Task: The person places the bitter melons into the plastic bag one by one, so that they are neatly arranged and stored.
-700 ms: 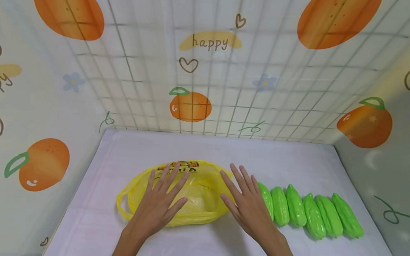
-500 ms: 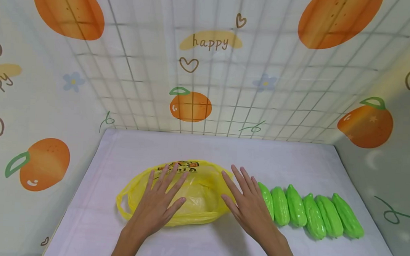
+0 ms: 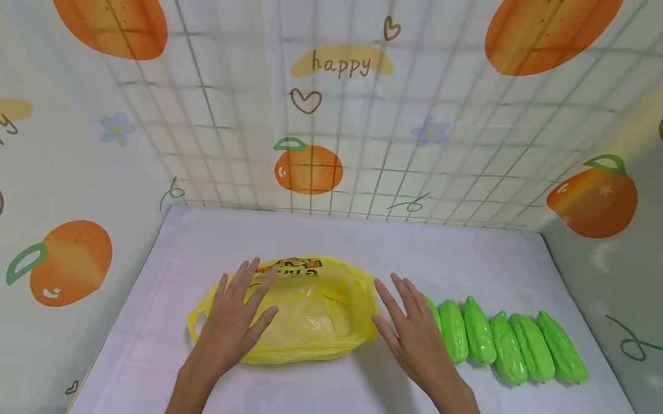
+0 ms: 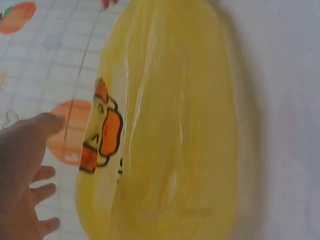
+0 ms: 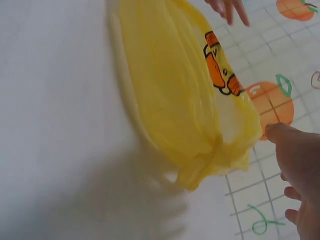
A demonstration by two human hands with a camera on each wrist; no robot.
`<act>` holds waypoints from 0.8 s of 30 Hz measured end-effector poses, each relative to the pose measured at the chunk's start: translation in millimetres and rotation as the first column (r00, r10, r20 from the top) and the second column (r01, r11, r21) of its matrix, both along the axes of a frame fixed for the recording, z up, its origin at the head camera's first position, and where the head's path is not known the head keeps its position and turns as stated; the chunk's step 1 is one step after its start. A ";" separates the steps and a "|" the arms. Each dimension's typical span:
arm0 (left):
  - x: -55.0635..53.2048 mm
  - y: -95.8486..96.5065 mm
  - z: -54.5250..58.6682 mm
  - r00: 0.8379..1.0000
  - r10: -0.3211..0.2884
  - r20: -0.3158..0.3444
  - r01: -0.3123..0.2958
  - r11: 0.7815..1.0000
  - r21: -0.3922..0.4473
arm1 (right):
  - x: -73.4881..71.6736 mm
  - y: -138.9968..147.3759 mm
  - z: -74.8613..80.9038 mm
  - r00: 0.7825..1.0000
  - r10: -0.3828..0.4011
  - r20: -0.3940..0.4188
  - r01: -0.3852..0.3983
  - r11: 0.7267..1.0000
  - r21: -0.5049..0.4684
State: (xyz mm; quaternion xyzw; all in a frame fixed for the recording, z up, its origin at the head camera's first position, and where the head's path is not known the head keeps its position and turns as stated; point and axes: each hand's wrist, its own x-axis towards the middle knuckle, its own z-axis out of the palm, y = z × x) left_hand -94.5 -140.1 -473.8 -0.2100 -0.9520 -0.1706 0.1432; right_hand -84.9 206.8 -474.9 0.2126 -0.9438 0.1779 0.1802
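A yellow plastic bag point(image 3: 304, 320) with a printed cartoon duck stands on the white table, its mouth spread wide. Over its left end is my left hand point(image 3: 229, 323), fingers extended and apart, holding nothing. My right hand point(image 3: 417, 337) is spread the same way by the bag's right end, between it and the row of green vegetables. Several glossy green, ridged, pointed vegetables point(image 3: 478, 334) lie side by side to the right; my right hand partly hides the leftmost. In the right wrist view a knotted handle point(image 5: 200, 167) shows at the bag's end.
White cloth covers the table point(image 3: 323, 401). Printed curtain walls with oranges stand at the back point(image 3: 363, 128), left point(image 3: 49, 176) and right point(image 3: 640, 270).
Both hands have moved apart: the left one leftward, the right one slightly rightward. More of the bag's opening shows between them. The bag and green vegetables have stayed put.
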 end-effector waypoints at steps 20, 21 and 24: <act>11.5 -53.0 -11.3 0.854 0.420 0.307 -0.498 0.830 0.249 | 1.8 41.3 -27.1 0.981 -0.189 0.042 0.192 0.977 -0.091; 12.0 -54.6 -12.1 0.845 0.420 0.330 -0.508 0.823 0.254 | 1.8 42.7 -27.3 0.979 -0.200 0.045 0.204 0.974 -0.094; 13.7 -58.6 -14.1 0.831 0.411 0.375 -0.522 0.809 0.269 | 1.9 45.8 -27.7 0.973 -0.225 0.051 0.230 0.967 -0.108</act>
